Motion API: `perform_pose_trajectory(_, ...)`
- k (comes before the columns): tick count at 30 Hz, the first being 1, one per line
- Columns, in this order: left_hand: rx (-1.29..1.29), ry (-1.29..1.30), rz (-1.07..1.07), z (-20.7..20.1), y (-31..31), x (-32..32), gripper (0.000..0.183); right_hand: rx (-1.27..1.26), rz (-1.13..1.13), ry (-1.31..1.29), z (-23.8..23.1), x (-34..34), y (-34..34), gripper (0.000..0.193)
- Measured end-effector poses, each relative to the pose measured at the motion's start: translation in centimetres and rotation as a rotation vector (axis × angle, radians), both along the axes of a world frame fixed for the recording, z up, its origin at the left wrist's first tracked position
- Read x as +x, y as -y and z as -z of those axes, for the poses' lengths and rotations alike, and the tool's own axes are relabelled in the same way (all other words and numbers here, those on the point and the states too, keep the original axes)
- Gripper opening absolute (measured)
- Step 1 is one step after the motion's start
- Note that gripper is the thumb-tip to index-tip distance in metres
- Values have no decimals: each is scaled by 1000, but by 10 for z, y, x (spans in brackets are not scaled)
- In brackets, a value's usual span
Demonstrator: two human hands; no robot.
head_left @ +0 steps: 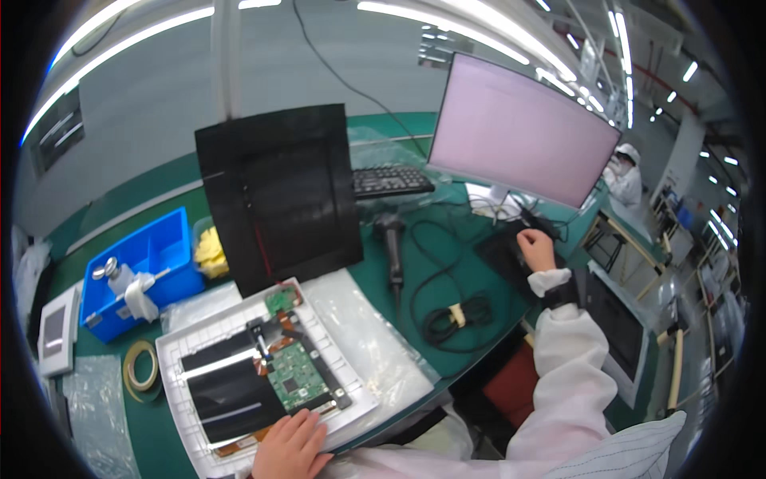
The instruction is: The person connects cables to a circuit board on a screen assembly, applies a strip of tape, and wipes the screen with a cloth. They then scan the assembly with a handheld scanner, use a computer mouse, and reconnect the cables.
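My left hand (291, 447) lies on the near edge of an opened white plastic housing (177, 407), fingers stretched out and holding nothing. Inside the housing are a green circuit board (294, 375), black sheet-like parts (231, 387) and a smaller green board (282, 299) at the far end. A large black panel (279, 191) stands upright behind it, and a thin red wire runs down its face. Off to the right, my right hand (537, 249) is curled closed over a black mat (504, 259); whatever may be under its fingers is hidden.
A monitor (523, 128) and keyboard (391, 182) stand at the back. A handheld scanner (392, 247) and coiled cable (455, 318) lie mid-table. Left are a blue bin (148, 259), tape rolls (142, 367) and plastic bags (100, 415). Someone in white (625, 177) is far right.
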State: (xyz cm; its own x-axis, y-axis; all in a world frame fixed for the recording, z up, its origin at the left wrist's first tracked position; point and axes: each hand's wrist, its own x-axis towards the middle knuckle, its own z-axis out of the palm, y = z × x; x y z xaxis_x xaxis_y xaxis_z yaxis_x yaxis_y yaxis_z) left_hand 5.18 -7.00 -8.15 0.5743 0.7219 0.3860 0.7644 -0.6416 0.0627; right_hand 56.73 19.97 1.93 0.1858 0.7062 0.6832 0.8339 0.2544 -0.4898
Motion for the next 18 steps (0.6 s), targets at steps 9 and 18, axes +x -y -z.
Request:
perform_pose_trajectory(9,-390,89,-45,-73,1,22,44,-97,196,-33,27,54,-17,21)
perform_pose_trajectory(18,-422,69,-66,-74,1,22,42,-211,203,212,54,71,-32,40)
